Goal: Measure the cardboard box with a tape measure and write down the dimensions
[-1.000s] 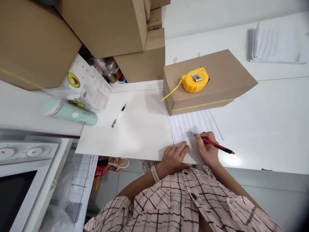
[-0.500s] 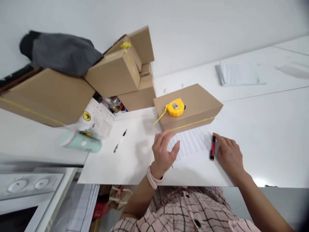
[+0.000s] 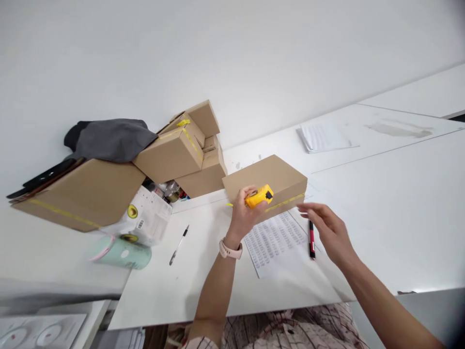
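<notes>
Okay: left hand [image 3: 244,213] has the yellow tape measure [image 3: 259,196]

Fingers wrapped round it, held at the near side of the cardboard box [image 3: 267,173] on the white desk [image 3: 218,271]. Right hand [image 3: 329,232]: fingers parted and loosely bent, nothing seen in grip, near the box's right corner (contact: can't tell).

Labels: white carton [image 3: 154,213] carries one barcode and two avocado pictures; fine print unreadable. Printed sheet [image 3: 276,242] in front of the box has columns of entries, too small to read.

Counts: one tape measure, one sheet, one mint bottle [image 3: 125,254] on its side, two writing tools: red-and-black marker [image 3: 311,241] just beside the right hand, clear-barrelled pen [image 3: 179,245] further left.
</notes>
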A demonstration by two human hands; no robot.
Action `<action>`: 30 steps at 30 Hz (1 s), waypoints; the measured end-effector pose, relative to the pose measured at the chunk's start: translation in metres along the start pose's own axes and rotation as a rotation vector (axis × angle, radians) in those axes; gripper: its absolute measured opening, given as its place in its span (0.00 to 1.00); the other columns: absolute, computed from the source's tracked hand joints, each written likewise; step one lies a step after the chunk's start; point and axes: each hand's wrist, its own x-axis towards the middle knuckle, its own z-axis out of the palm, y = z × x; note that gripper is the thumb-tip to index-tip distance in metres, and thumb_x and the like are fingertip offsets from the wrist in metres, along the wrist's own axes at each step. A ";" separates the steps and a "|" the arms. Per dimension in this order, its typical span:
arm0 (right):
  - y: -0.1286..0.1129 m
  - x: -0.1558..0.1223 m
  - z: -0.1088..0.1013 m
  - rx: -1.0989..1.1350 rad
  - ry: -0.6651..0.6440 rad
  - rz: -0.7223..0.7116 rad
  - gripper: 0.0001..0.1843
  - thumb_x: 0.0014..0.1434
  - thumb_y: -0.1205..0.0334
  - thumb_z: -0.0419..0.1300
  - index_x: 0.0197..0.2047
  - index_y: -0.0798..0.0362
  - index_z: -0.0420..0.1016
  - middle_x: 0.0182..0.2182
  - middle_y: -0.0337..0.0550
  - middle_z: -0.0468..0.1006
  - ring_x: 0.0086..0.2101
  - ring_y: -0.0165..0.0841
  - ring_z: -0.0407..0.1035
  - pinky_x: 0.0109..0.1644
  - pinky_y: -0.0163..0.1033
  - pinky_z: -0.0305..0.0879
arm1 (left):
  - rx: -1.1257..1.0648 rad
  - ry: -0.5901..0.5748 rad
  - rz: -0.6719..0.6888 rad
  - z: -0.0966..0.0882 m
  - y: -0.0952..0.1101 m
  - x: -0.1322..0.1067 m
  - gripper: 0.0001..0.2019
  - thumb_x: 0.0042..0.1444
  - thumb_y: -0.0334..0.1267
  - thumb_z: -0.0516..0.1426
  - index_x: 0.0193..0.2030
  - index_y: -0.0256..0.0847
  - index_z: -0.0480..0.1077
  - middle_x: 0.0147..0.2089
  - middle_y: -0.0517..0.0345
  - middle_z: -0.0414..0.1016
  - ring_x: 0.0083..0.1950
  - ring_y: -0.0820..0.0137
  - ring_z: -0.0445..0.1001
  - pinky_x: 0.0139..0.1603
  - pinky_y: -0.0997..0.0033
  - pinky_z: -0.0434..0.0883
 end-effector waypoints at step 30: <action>0.002 0.199 0.013 0.112 -0.120 0.397 0.10 0.52 0.59 0.73 0.34 0.54 0.79 0.33 0.44 0.80 0.30 0.32 0.71 0.32 0.37 0.67 | -0.077 0.397 -0.291 -0.107 -0.047 0.006 0.28 0.50 0.58 0.64 0.49 0.37 0.71 0.44 0.50 0.77 0.40 0.67 0.76 0.34 0.73 0.67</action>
